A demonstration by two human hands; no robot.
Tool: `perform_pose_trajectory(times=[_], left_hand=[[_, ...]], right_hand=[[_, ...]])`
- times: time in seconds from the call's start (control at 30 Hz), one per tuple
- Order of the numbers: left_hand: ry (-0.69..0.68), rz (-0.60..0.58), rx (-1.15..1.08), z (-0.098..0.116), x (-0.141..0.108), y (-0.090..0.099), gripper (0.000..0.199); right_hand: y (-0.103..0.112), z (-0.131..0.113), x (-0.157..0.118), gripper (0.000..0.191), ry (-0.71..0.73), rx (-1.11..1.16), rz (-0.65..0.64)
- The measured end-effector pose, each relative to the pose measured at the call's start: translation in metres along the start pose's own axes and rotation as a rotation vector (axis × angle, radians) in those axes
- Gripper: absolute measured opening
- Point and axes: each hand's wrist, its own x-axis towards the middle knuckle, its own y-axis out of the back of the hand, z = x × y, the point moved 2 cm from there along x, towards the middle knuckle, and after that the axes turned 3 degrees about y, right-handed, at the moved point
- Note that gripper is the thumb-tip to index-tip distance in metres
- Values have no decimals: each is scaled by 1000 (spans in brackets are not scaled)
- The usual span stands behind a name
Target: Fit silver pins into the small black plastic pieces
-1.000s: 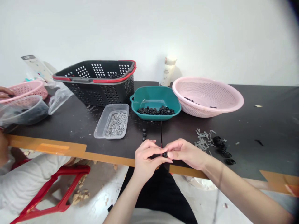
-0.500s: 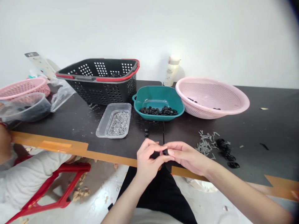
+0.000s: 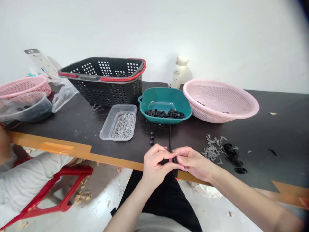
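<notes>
Near the table's front edge, my left hand [image 3: 156, 164] and my right hand [image 3: 193, 162] meet, both pinching a small black round part [image 3: 174, 159] between their fingertips. Just beyond my left hand, a short row of black round pieces [image 3: 152, 138] lies on the table. The teal basin [image 3: 166, 96] behind them holds many black pieces. Metal pins fill part of the clear tray [image 3: 107, 129] to its left. Right of my right hand lie loose metal pins [image 3: 212, 149] and a cluster of black parts [image 3: 233, 156].
A black basket with red handles [image 3: 106, 91] stands back left, a pink colander [image 3: 217, 96] back right, and a white bottle [image 3: 179, 72] by the wall. At far left are a clear bowl [image 3: 36, 108], a pink basket [image 3: 43, 85] and a person's arm [image 3: 3, 145].
Both hands have shifted slightly right with the black part, which shows a little more between the fingers. More of the row of black pieces is visible.
</notes>
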Motion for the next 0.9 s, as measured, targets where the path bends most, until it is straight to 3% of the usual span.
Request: perform_pose_trajectory(times=[0.13,0.3,0.5,0.63,0.8,0.9], left_hand=[[-7,7,20,5,3,0,12],[-17,-6,111,15,8,2,11],[-66,-69,186,19,10,6,11],[-71,-90,214,20,8,6,11],[-39,-108,175,19,8,10,13],[-41,-154,134,18,9,15,18]], right_hand=[[0,5,0,31,34,90,27],[0,5,0,30,13,183,-78],[-3,1,0,32,34,130,-112],[-3,1,-2,26,97,83,-52],[-4,5,-2,31,5,117,-74],[-5,4,-1,35,27,144,-96]])
